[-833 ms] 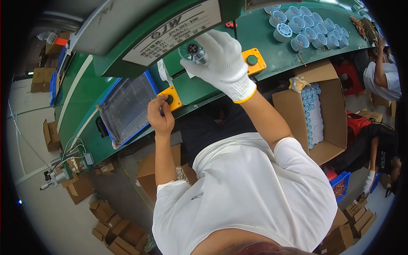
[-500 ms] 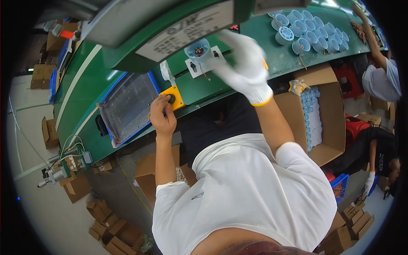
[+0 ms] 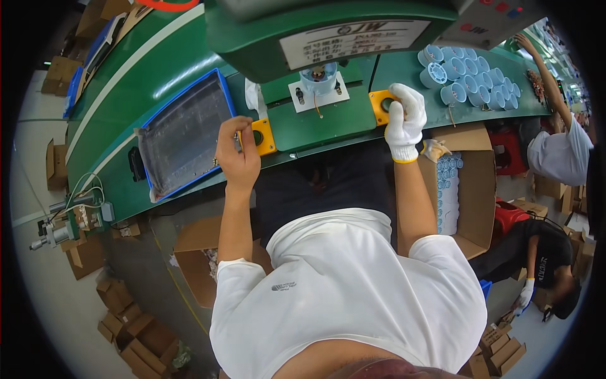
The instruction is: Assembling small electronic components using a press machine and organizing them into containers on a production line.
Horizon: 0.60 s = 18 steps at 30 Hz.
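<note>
My bare left hand (image 3: 238,151) rests at the left yellow button box (image 3: 266,138), thumb and loosely bent fingers apart beside the dark round button. On the other side, my right hand (image 3: 406,120), in a white knit glove, touches the right yellow button box (image 3: 377,107), thumb apart from the bent fingers. Neither hand holds anything. Between them, a light blue cup (image 3: 317,82) with copper-coloured parts inside sits upright on a white fixture plate (image 3: 339,93), under the green press head (image 3: 252,41). A thin wire runs from the cup onto the plate's front.
A blue-rimmed tray (image 3: 146,165) lies left on the green bench. Many blue cups (image 3: 467,84) stand at the right. An open carton (image 3: 475,189) of blue parts stands below the bench edge. Two other people (image 3: 555,148) are at the right.
My gloved right hand has left the cup at the fixture and moved right to the right button box. My left hand stays at the left one. The view has shifted.
</note>
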Available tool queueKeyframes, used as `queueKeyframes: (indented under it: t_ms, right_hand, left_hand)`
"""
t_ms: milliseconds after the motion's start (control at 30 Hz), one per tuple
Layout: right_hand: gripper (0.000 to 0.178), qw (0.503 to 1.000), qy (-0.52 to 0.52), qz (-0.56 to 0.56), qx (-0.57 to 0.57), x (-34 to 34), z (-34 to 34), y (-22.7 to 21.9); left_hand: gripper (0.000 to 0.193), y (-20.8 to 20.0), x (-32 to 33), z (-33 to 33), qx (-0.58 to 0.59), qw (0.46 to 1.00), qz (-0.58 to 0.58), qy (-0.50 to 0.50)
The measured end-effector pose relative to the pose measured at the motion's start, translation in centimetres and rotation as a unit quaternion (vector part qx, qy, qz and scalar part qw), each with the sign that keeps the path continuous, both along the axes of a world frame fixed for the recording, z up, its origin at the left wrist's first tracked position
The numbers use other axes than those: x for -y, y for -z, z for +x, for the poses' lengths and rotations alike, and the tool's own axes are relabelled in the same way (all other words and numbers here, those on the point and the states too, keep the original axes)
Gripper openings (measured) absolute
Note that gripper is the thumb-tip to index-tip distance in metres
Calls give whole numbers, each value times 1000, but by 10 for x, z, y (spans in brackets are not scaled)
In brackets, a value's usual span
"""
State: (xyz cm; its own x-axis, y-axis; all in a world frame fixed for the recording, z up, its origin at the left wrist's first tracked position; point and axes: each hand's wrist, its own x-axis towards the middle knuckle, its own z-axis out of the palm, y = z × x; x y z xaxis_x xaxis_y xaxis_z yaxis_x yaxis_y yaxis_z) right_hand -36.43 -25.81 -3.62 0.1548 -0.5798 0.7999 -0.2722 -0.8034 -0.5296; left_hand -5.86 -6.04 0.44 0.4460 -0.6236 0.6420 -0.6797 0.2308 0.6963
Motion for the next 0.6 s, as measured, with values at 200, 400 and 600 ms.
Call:
queueKeyframes:
  t_ms: [200, 400, 600]
  right_hand:
    - [21, 1000, -14, 17, 19, 1, -1, 0]
    - [21, 1000, -15, 21, 15, 3, -5, 2]
    - [20, 1000, -7, 17, 16, 0, -3, -1]
  left_hand:
    - [12, -15, 23, -11, 22, 998, 66, -13]
    - [14, -22, 27, -13, 50, 985, 161, 22]
    - [12, -11, 22, -8, 16, 995, 99, 24]
